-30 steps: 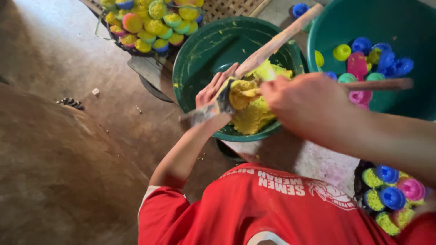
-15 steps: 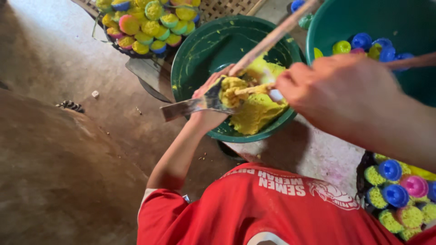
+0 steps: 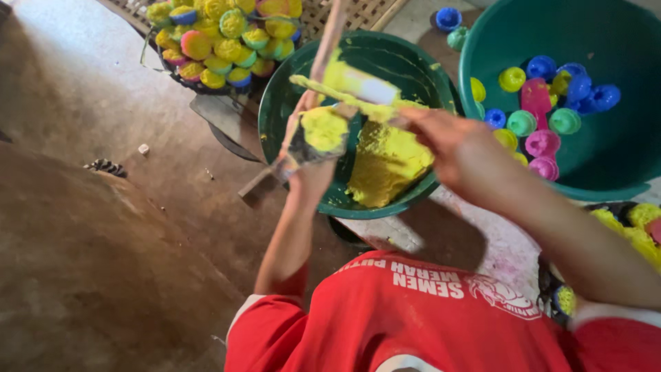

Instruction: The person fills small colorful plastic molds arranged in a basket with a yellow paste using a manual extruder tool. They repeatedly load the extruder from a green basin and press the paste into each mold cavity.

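Across the left of the frame lies bare brown floor [image 3: 89, 227], with a small pale scrap [image 3: 143, 149] on it. At upper left centre a dark tray [image 3: 206, 86] is heaped with filled moulds [image 3: 220, 34] — yellow, green, pink and blue. Just right of it, at centre, the left hand [image 3: 310, 162] is clenched round a flat metal scraper [image 3: 303, 148] loaded with a lump of yellow dough [image 3: 323, 129], held over the near rim of a dark green basin [image 3: 292, 89]. More yellow dough [image 3: 385, 162] sits inside that basin. Right of centre, the right hand [image 3: 458, 148] grasps a dough-smeared stick [image 3: 358, 88] that crosses above the scraper — a thin wooden rod [image 3: 327, 41] rises beside it, though I cannot tell which hand holds that. At upper right a teal tub [image 3: 620, 158] holds empty coloured moulds [image 3: 544, 110]. Along the bottom runs a red shirt [image 3: 427, 324].
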